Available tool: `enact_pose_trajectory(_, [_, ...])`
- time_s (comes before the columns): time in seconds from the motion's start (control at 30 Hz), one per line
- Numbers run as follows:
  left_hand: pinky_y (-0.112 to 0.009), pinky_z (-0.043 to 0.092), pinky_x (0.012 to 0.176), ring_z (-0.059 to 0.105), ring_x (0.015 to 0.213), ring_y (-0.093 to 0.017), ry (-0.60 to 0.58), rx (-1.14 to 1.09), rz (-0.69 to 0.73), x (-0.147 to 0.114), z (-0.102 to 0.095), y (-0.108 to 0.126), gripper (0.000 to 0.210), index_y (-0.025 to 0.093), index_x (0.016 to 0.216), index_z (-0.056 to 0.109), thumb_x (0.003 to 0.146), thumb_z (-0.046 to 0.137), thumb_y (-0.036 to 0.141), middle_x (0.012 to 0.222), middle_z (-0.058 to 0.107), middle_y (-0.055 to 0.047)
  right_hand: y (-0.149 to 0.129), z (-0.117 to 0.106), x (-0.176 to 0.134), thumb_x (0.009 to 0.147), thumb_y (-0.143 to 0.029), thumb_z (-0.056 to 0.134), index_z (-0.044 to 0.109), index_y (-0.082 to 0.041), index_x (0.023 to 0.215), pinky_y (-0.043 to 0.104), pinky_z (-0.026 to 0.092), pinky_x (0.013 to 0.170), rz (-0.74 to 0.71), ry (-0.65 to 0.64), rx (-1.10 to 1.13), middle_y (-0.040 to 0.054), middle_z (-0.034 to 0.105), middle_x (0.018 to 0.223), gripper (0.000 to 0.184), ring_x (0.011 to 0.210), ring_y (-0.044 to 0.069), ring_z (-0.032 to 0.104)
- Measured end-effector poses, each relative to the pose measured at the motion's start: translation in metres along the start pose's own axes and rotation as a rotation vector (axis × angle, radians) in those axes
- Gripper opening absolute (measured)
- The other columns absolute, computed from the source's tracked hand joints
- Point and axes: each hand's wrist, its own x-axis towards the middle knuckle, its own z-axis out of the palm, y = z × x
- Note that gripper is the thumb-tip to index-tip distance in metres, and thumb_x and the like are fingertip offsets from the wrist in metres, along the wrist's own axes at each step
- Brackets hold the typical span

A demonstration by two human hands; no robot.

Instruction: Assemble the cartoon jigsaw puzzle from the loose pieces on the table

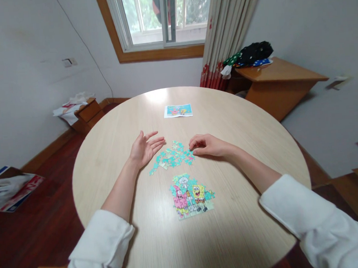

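A heap of loose jigsaw pieces (pixel 170 156), mostly turquoise, lies mid-table. My left hand (pixel 145 148) rests at the heap's left side, palm turned up and fingers stretched out, holding nothing. At the right edge of the heap is my right hand (pixel 206 145), its fingers loosely bent and the thumb a little apart from them. Its fingertips are at the outer pieces; I see no piece clearly held. Nearer to me lies a partly joined jigsaw puzzle (pixel 191 198) with a pink, a pale and a yellow cartoon figure; its upper edge is uneven.
Farther back on the round table (pixel 235 236) lies a printed picture sheet (pixel 178 110) with similar figures. A window (pixel 164 16) and a curtain (pixel 223 29) are behind. To the right stands a wooden desk (pixel 281 71) with cloth items (pixel 254 54) on it.
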Motion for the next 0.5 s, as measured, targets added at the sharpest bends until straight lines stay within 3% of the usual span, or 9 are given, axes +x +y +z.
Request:
enact_pose_trajectory(0.2, [-0.039,0.045,0.104,0.069,0.093,-0.021,0.018,-0.003,-0.062,0.0022,-0.0009,0.002,0.028,0.011,0.096,0.062,0.092,0.044,0.033,0.091,0.07,-0.013,-0.0025,-0.0005,-0.0003,0.063,-0.042,0.077,0.07,-0.021,0.09,0.042,0.047,0.093,-0.032,-0.039,-0.078,0.0081,0.063,0.106,0.035,0.097,0.022,0.06])
enact_pose_trajectory(0.3, [-0.04,0.044,0.106,0.068,0.092,-0.02,0.02,-0.003,-0.069,0.0018,-0.0001,0.0021,0.024,0.011,0.093,0.063,0.091,0.046,0.028,0.089,0.069,-0.012,-0.0032,0.0011,-0.0001,0.061,-0.044,0.079,0.069,-0.021,0.099,0.042,0.045,0.099,-0.077,-0.059,-0.117,0.0085,0.06,0.112,0.045,0.106,0.024,0.058])
enact_pose_trajectory(0.5, [-0.038,0.049,0.099,0.067,0.082,-0.017,0.034,-0.01,-0.071,0.0015,0.0016,0.0025,0.022,0.011,0.089,0.063,0.09,0.046,0.025,0.081,0.067,-0.009,0.0015,0.0035,0.0012,0.068,-0.046,0.075,0.068,-0.022,0.106,0.044,0.043,0.104,-0.107,-0.054,-0.194,0.0091,0.059,0.113,0.045,0.111,0.025,0.056])
